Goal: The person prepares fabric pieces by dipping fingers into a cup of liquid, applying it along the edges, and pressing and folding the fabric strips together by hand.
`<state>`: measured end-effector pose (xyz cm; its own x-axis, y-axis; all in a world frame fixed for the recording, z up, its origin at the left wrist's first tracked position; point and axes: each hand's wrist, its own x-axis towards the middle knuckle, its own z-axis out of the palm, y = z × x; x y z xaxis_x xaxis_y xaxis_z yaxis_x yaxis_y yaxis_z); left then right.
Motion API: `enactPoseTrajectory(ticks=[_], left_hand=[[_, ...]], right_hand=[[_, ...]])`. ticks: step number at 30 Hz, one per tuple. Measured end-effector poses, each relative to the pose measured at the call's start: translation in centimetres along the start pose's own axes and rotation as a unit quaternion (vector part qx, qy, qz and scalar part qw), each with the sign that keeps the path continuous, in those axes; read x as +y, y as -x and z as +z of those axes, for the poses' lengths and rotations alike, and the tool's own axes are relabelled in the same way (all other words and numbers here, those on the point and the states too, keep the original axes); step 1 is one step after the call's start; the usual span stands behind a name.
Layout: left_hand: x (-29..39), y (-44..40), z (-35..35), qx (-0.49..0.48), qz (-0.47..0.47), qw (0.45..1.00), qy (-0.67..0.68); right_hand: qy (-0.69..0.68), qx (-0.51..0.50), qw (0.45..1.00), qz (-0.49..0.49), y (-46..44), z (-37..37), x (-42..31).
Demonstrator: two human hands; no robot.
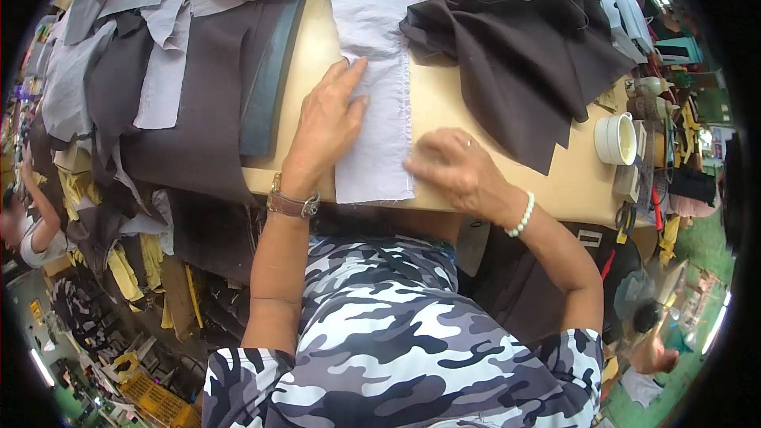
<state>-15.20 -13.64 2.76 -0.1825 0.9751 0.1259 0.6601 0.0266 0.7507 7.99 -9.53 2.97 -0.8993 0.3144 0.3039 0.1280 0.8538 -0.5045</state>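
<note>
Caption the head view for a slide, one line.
Left hand on a pale grey fabric strip, blurred right hand at its right edge, dark brown cloth nearby on the tan tabletop.

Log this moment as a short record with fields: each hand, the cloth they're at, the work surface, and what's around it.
Left hand: fingers spread on the pale cloth; watch at the wrist
Right hand: blurred, curled at the cloth's right edge; grip unclear
Pale cloth: lower end near the table's front edge
Surface: light-coloured table
Right side: crumpled dark cloth, white cup
Left side: piled grey and dark fabric
</note>
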Motion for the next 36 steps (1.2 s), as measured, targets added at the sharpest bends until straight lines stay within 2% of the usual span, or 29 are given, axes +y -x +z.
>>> enactPoseTrajectory(ticks=[4, 9, 12, 15, 18, 22, 23, 26, 31, 34, 35, 36], left_hand=[[0.0, 0.2, 0.0, -0.001, -0.006, 1.000, -0.011], [-0.2, 0.2, 0.0, 0.006, 0.013, 1.000, -0.014], [-0.5, 0.2, 0.1, 0.006, 0.011, 1.000, -0.012], [-0.4, 0.1, 0.1, -0.002, 0.005, 1.000, 0.008], [-0.5, 0.1, 0.1, 0.005, 0.017, 1.000, 0.003], [-0.2, 0.1, 0.0, 0.001, 0.017, 1.000, -0.010], [-0.2, 0.1, 0.0, 0.000, 0.016, 1.000, -0.013], [-0.4, 0.1, 0.1, 0.003, 0.017, 1.000, -0.011], [-0.6, 0.1, 0.1, 0.003, 0.023, 1.000, -0.007], [-0.4, 0.0, 0.2, 0.001, 0.019, 1.000, -0.016], [-0.4, 0.0, 0.2, -0.001, 0.018, 1.000, -0.022], [-0.6, 0.0, 0.3, 0.015, 0.041, 0.999, -0.031]], right_hand=[[0.019, 0.049, 0.999, 0.010, -0.7, 0.4, 0.7], [0.052, 0.095, 0.991, 0.082, -4.1, 1.0, 2.9], [0.086, 0.058, 0.993, 0.064, -3.2, 0.9, 1.8], [0.130, 0.043, 0.991, 0.006, -1.2, 0.7, -0.8], [0.154, -0.015, 0.988, -0.007, 1.1, 0.6, -4.1], [0.061, 0.034, 0.997, 0.041, 0.9, 0.8, -3.6], [0.044, 0.031, 0.995, 0.087, 0.3, 0.5, -3.3], [0.101, 0.052, 0.986, 0.123, -1.0, 0.9, -2.1], [0.330, -0.013, 0.944, -0.017, 1.8, 2.2, -6.0], [0.265, -0.003, 0.964, -0.011, 2.2, 1.4, -6.9], [0.200, 0.009, 0.979, 0.020, 2.0, 1.1, -6.3], [0.207, 0.018, 0.977, 0.045, 1.4, 0.9, -5.8]])
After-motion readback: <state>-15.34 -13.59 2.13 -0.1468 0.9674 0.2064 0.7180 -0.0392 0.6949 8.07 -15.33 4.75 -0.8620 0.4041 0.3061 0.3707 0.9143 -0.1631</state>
